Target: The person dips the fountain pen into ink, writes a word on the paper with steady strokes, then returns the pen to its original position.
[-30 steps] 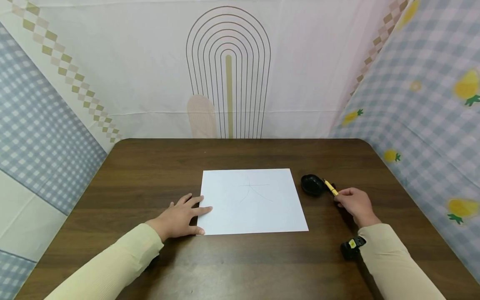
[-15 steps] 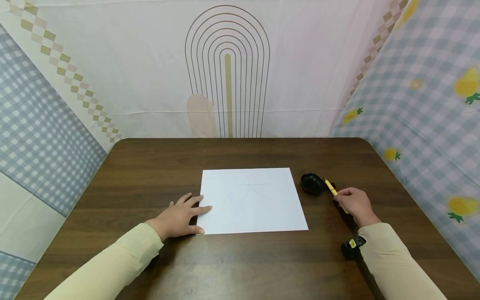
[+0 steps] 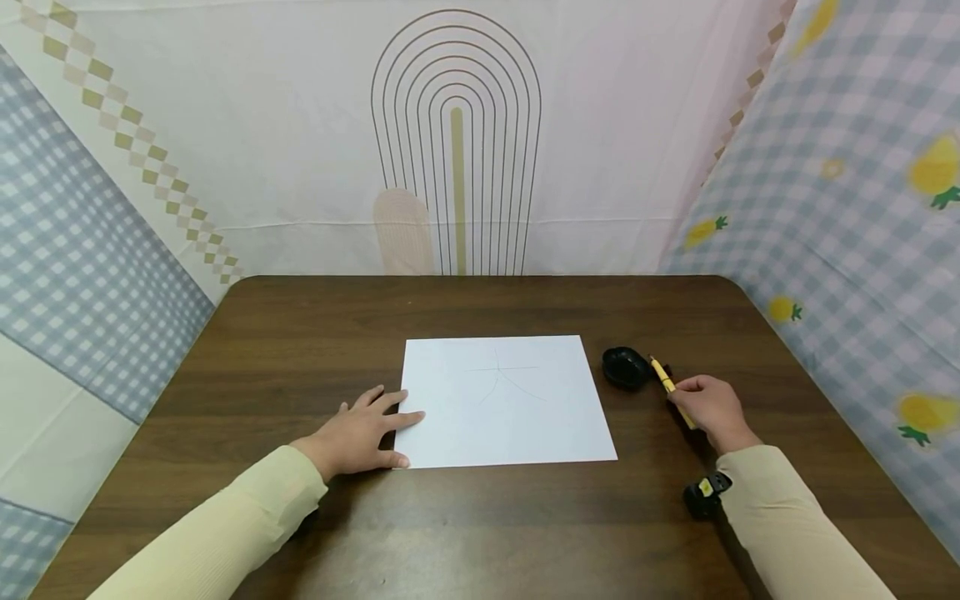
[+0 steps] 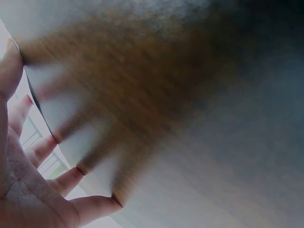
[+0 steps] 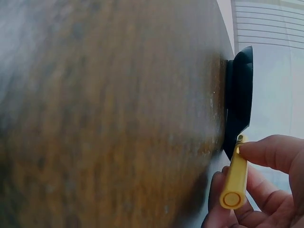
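My right hand (image 3: 711,410) pinches a slim yellow pen (image 3: 663,375) with a dark tip, on the right side of the table. The pen's tip points away towards a small black dish (image 3: 624,368), and its tail sticks out below the fingers. In the right wrist view the pen (image 5: 236,180) shows its round end, with the dish (image 5: 241,90) beyond it. My left hand (image 3: 362,435) rests with spread fingers on the left edge of a white sheet of paper (image 3: 555,429). Thin lines crossing and branching are drawn on the sheet.
The dark wooden table (image 3: 480,533) has rounded far corners. A white patterned cloth (image 3: 600,125) hangs behind it, with checked cloth (image 3: 840,275) close along the right side. A small black device (image 3: 702,497) is strapped at the right wrist.
The pen has turned slightly in my right hand, and more of its tail shows beneath the fingers. Both hands stay in place; the paper and dish look unmoved.
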